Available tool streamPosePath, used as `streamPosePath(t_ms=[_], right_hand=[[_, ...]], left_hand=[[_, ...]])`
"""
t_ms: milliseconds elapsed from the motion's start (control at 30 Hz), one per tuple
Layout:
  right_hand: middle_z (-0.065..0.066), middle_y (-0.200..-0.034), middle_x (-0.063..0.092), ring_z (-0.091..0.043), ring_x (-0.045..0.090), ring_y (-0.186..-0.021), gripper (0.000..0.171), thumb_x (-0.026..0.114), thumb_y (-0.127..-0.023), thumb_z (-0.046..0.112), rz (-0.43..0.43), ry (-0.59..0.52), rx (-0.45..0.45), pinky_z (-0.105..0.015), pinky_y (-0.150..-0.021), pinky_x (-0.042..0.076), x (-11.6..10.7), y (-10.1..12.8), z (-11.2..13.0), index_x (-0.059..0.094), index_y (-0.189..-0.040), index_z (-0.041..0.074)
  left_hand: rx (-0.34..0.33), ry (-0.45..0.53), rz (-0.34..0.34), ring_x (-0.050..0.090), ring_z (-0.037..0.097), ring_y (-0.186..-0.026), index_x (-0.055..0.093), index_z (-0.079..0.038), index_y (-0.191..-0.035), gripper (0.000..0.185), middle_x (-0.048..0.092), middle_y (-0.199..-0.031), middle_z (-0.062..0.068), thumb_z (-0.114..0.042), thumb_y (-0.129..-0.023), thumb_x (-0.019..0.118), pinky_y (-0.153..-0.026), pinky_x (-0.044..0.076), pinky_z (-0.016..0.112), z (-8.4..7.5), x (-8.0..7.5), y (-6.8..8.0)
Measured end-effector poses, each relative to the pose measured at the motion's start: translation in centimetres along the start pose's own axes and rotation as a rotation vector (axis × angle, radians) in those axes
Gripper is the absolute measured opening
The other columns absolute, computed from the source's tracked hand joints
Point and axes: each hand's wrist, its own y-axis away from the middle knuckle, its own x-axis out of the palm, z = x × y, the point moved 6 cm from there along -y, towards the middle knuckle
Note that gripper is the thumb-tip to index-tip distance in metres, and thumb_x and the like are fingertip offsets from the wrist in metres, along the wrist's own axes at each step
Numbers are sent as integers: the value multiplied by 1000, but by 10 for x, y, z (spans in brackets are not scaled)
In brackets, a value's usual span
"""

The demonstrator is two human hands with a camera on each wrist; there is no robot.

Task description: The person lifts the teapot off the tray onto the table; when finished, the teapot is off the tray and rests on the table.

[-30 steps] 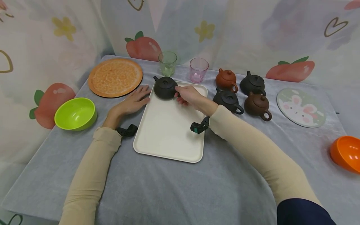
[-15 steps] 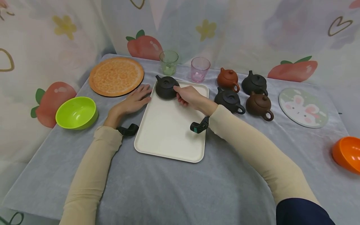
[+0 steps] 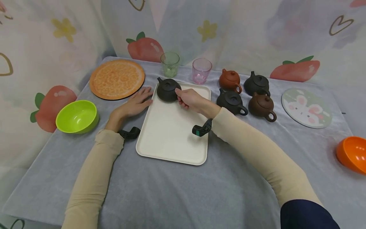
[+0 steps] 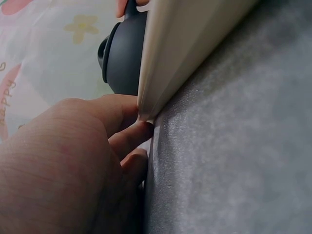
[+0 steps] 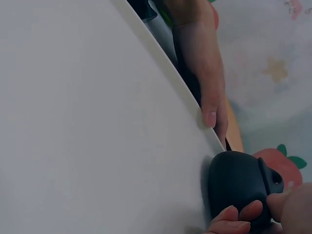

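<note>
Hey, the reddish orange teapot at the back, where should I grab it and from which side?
Grip the orange teapot by its loop handle, which curls out on its near right side. Come from the front right: its spout points back left, and the dark teapot in front crowds a straight approach.

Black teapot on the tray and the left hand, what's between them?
Only the tray's raised rim lies between the black teapot and left hand, seen in the head view.
</note>
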Motion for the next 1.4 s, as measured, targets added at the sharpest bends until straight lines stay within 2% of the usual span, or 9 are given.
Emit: streamPosePath(t_ms=[367, 567, 1400], right_hand=[[-3, -73, 45, -11, 38, -60, 44, 41, -105, 39, -23, -32, -22, -21, -56, 34, 1, 6, -1, 48, -78, 4], [-3, -74, 45, -11, 39, -61, 45, 41, -104, 42, -31, 4, -23, -21, -58, 34, 0, 12, -1, 49, -80, 5], [-4, -74, 47, -11, 38, -61, 44, 44, -104, 38, 34, 21, -96, -22, -58, 32, 1, 54, -13, 49, -77, 4]], left_hand=[[-10, 3, 13, -11, 29, -151, 19, -7, -157, 60, 1, -164, 14, -37, -107, 32, -121, -7, 48, 0, 1, 0], [-15, -3, 12, -11, 27, -151, 19, -8, -157, 60, 1, -165, 12, -38, -107, 32, -121, -7, 47, 0, 0, -1], [-17, -7, 5, -10, 30, -151, 20, -5, -156, 59, 2, -164, 15, -36, -107, 33, -121, -6, 49, 0, 2, -1]])
